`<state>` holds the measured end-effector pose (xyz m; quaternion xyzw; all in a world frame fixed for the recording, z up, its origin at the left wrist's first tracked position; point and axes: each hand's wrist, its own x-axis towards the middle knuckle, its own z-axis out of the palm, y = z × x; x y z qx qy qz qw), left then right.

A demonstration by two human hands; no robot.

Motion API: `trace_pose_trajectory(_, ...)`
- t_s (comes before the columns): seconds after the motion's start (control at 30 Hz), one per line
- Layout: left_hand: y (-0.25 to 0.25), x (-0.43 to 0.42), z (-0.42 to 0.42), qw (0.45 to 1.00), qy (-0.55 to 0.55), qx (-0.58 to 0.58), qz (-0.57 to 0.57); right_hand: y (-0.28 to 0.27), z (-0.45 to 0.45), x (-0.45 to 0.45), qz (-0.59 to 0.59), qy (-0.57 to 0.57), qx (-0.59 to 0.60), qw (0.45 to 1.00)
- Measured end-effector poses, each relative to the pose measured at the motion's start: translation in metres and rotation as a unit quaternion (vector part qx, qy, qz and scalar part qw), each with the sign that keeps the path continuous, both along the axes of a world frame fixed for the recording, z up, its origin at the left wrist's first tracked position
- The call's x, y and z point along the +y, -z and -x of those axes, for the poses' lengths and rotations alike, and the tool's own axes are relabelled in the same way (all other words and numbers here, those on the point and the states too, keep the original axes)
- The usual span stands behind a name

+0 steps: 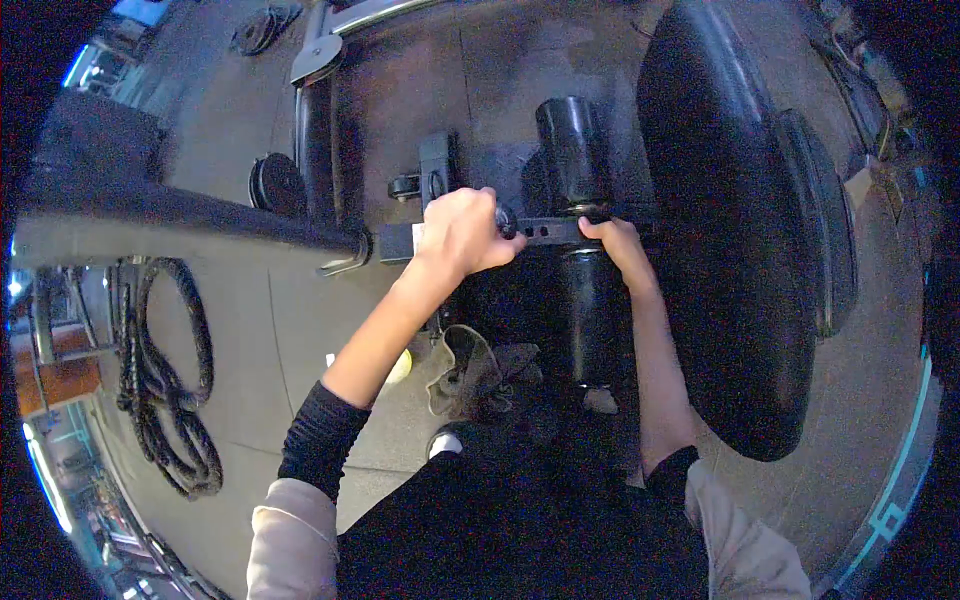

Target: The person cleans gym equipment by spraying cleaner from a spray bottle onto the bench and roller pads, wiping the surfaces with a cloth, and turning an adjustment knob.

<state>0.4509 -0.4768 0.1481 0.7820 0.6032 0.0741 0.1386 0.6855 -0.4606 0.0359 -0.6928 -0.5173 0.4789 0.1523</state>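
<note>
My left hand (461,232) is closed around a black round knob (506,220) on a gym machine's frame. Beside it, my right hand (618,245) grips a dark metal adjustment bar (550,231) with holes along it, its thumb on top and the other fingers partly hidden. Two black padded rollers are mounted on this bar: the far roller (574,150) lies beyond my right hand, and the near roller (593,320) lies closer to my body.
A long black padded bench (735,240) stands on the right. At left, a thick frame tube (200,225) reaches in, near a coiled heavy rope (170,400) on the floor. Crumpled dark cloth (475,375) and a yellowish round object (400,367) lie near my feet.
</note>
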Motion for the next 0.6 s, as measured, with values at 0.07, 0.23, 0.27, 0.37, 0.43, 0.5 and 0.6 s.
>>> trace_pose_trajectory(0.07, 0.002, -0.001, 0.0, 1.0, 0.008, -0.003, -0.013, 0.012, -0.005, 0.0, -0.032, 0.011, -0.064, 0.997)
trace_pose_trajectory(0.23, 0.004, 0.0, 0.001, 0.999, 0.02, -0.005, -0.029, -0.015, 0.007, -0.014, -0.098, -0.023, -0.011, 0.995)
trace_pose_trajectory(0.27, 0.003, 0.0, 0.001, 1.0, 0.019, -0.001, -0.024, -0.011, 0.011, -0.013, -0.08, -0.04, 0.027, 0.996)
trace_pose_trajectory(0.37, 0.004, 0.0, 0.0, 0.999, 0.019, -0.002, -0.028, -0.015, 0.028, -0.014, -0.043, -0.102, 0.087, 0.99)
trace_pose_trajectory(0.43, 0.005, 0.0, 0.0, 0.999, 0.018, -0.008, -0.036, -0.019, 0.05, -0.017, -0.05, -0.14, 0.036, 0.988)
trace_pose_trajectory(0.5, 0.003, -0.001, 0.0, 0.999, 0.018, -0.014, -0.046, -0.024, 0.052, -0.018, -0.034, -0.143, 0.04, 0.988)
trace_pose_trajectory(0.6, -0.001, 0.002, 0.0, 1.0, 0.022, 0.022, 0.003, -0.033, 0.051, -0.023, -0.046, -0.141, 0.06, 0.987)
